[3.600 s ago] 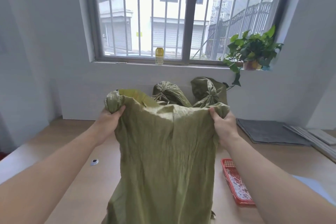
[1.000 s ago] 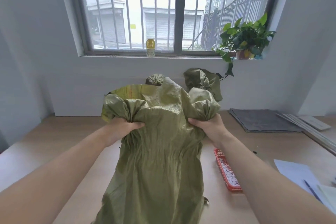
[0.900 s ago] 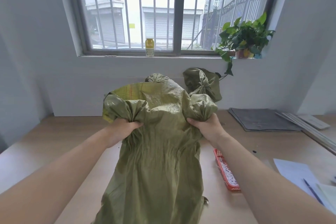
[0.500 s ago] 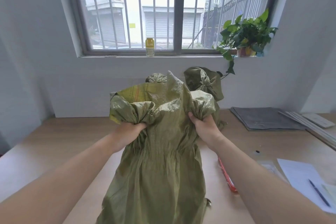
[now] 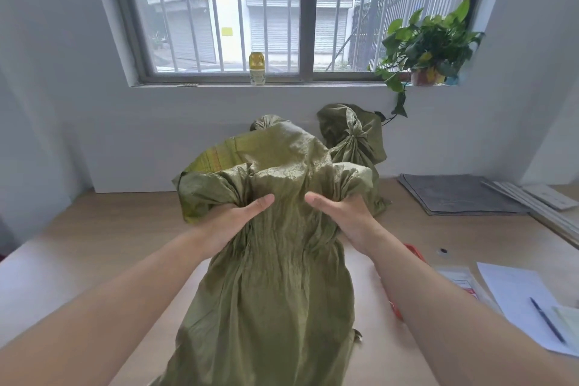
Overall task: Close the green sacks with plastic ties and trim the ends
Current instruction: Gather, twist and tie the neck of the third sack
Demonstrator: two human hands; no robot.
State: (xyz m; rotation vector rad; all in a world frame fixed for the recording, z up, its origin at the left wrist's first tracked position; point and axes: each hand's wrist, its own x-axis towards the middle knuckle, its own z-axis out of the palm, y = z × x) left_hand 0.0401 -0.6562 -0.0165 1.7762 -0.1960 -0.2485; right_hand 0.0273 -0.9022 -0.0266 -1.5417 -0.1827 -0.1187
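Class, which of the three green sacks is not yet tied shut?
The nearest sack, whose loose mouth the left hand and right hand grip. The tied sack by the wall and the half-hidden sack beside it have bunched, closed necks.

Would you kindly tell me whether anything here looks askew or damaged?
Nothing looks damaged. The green sack is only half gathered: left hand and right hand each grip a bunch, with a loose flap standing between them.

Shiny olive-green sack [image 5: 275,276] at centre, yellow with reddish stripes inside its mouth at 11 o'clock. Same olive on tied sack [image 5: 354,138] at 1 o'clock. Yellow can [image 5: 257,67] at 12. Pale wood table [image 5: 94,229]. Red basket [image 5: 415,252] and white paper [image 5: 513,291] at 4; dark grey mat [image 5: 454,194] at 3.
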